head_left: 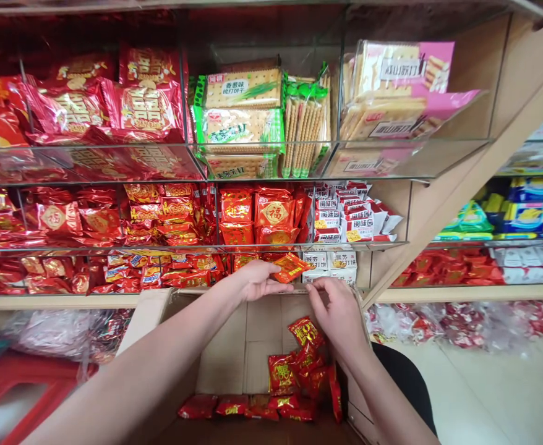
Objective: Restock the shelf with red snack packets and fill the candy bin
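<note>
My left hand [260,281] reaches over the back edge of an open cardboard box [220,352], with its fingers round the near end of a red packet [291,267] in front of the lowest shelf. To its right, my right hand [336,303] hangs over the box's right back corner, its fingers bent together; whatever they hold, if anything, cannot be made out. Several red packets with gold print [283,374] lie in the box, heaped at the right and lined along the near side. White packets [329,262] stand on the lowest shelf behind my right hand.
Clear-fronted shelves [262,148] hold red packets, green-edged crackers [241,127] and pink-ended crackers [392,117]. A slanting wooden post [457,185] stands at the right. A red stool [21,383] is at lower left, a black round object [404,377] right of the box.
</note>
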Tool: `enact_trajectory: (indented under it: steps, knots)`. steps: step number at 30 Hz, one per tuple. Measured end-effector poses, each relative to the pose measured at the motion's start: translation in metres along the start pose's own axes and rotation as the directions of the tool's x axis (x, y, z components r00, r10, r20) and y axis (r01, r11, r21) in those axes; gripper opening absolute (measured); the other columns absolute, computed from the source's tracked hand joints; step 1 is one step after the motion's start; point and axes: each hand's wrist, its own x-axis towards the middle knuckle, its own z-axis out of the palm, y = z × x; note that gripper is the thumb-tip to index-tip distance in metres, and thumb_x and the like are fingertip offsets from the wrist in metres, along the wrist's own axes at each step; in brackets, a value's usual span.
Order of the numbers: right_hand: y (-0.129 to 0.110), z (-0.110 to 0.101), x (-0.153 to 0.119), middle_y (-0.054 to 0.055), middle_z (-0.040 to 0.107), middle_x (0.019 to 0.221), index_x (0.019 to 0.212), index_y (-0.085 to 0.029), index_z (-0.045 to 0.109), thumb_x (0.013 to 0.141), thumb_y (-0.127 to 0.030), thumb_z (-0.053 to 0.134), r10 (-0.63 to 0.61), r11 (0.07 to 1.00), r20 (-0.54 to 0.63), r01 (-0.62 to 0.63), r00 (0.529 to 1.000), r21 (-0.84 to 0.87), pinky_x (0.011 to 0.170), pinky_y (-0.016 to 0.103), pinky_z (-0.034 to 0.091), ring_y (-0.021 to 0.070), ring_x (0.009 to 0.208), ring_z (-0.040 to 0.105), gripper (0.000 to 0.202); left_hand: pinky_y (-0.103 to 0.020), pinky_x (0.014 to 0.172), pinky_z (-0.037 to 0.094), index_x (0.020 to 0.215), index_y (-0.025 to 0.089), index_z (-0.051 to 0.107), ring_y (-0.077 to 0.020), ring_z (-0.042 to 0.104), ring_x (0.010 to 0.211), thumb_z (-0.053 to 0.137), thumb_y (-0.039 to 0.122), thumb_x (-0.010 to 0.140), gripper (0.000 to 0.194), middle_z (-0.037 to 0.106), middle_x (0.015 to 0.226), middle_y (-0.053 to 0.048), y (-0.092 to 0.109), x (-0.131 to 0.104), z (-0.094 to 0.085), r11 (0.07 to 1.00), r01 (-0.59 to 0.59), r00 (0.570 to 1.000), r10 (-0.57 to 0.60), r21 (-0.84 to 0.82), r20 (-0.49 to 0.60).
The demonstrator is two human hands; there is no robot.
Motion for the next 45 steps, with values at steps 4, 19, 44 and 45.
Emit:
enact_trajectory:
  steps: [4, 19, 44, 45]
  knots:
    - [0.014, 0.004, 0.005, 0.004, 0.056, 0.071, 0.071, -0.018, 0.054, 0.079, -0.026, 0.044, -0.162, 0.945, -0.038, 0.144, 0.986, -0.293, 0.069, 0.032, 0.028, 0.0185, 0.073, 0.045, 0.014, -0.019, 0.038, 0.044, 0.08, 0.001, 0.051, -0.0218, 0.061, 0.065, 0.043, 0.004, 0.075, 0.01, 0.058, 0.072, -0.018, 0.008, 0.029, 0.002, 1.0, 0.023, 0.998, -0.023, -0.007, -0.057]
    - [0.018, 0.015, -0.002, 0.002, 0.057, 0.079, 0.078, -0.02, 0.055, 0.081, -0.019, 0.041, -0.171, 0.945, -0.069, 0.144, 0.983, -0.292, 0.076, 0.032, 0.027, 0.0167, 0.082, 0.046, 0.014, -0.025, 0.058, 0.052, 0.077, 0.014, 0.048, -0.0098, 0.058, 0.066, 0.043, 0.001, 0.077, 0.013, 0.058, 0.078, -0.003, 0.002, 0.083, 0.007, 0.875, -0.288, 0.949, 0.208, -0.389, -0.236]
    - [0.02, 0.015, -0.004, 0.003, 0.058, 0.083, 0.081, -0.019, 0.055, 0.081, -0.019, 0.041, -0.146, 0.955, -0.053, 0.127, 0.988, -0.27, 0.078, 0.032, 0.026, 0.0169, 0.085, 0.045, 0.014, -0.031, 0.06, 0.049, 0.084, 0.019, 0.054, -0.0151, 0.058, 0.071, 0.016, 0.021, 0.082, 0.038, 0.059, 0.08, -0.008, 0.01, 0.093, 0.027, 0.573, -0.38, 0.925, 0.258, -0.727, -0.279]
    - [0.02, 0.015, -0.004, 0.003, 0.058, 0.083, 0.081, -0.019, 0.055, 0.081, -0.019, 0.041, -0.145, 0.955, -0.051, 0.126, 0.988, -0.269, 0.078, 0.033, 0.026, 0.017, 0.085, 0.045, 0.014, -0.031, 0.06, 0.049, 0.084, 0.02, 0.054, -0.0155, 0.058, 0.073, 0.016, 0.024, 0.082, 0.039, 0.059, 0.08, -0.008, 0.01, 0.094, 0.03, 0.556, -0.384, 0.922, 0.265, -0.737, -0.281]
